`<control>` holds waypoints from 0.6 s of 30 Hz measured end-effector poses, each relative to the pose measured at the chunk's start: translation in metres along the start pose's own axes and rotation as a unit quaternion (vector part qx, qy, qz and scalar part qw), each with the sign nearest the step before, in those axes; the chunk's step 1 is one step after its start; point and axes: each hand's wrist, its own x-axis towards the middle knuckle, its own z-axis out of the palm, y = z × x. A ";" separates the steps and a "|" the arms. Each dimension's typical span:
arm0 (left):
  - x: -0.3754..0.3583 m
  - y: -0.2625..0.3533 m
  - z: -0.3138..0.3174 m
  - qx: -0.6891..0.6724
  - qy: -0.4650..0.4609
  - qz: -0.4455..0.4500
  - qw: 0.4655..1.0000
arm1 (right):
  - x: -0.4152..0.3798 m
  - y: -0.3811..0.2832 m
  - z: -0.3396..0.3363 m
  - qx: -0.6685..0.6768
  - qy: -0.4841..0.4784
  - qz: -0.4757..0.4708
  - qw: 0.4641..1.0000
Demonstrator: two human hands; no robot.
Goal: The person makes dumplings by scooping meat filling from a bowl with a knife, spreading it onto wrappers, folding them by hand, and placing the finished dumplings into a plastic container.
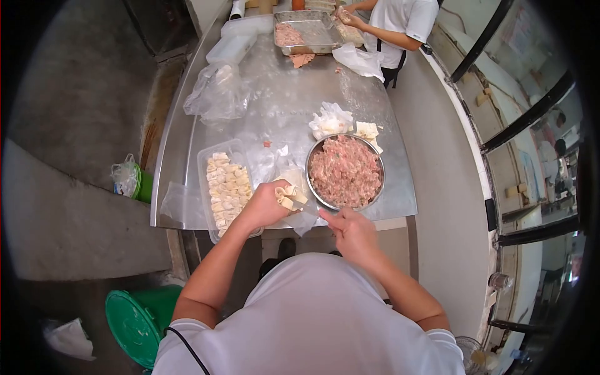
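Observation:
My left hand (269, 205) is closed around a small stack of folded dough wrappers (292, 196), just left of the meat bowl. My right hand (351, 232) is by the bowl's near rim, its fingers curled and one finger pointing left. Whatever it grips, if anything, is too small to make out. Pink minced filling with green flecks (345, 170) fills a round metal bowl (309, 182). To the left, a clear plastic tray (204, 181) holds rows of filled dumplings (227, 189). Beyond the bowl lie more wrappers (367, 131) and a white plastic bag (331, 120).
Along the steel table (287, 94) lie a crumpled clear bag (219, 94) and plastic containers (232, 45). At the far end, a metal pan (312, 31) holds more mince, beside another person (400, 25) at work. A green lidded bin (140, 322) stands on the floor at left.

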 end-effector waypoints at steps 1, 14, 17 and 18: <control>-0.003 0.007 -0.004 0.023 -0.008 -0.004 1.000 | 0.001 -0.003 -0.009 -0.024 -0.006 -0.002 1.000; -0.023 -0.009 0.029 -0.196 -0.053 0.016 0.979 | 0.026 0.003 0.037 0.445 -0.038 0.130 0.885; -0.031 -0.008 0.021 -0.069 -0.067 0.045 0.994 | 0.034 -0.004 0.041 0.384 -0.052 0.127 0.913; -0.031 -0.011 0.018 -0.071 -0.068 0.024 0.995 | 0.038 -0.008 0.041 0.376 -0.059 0.130 0.916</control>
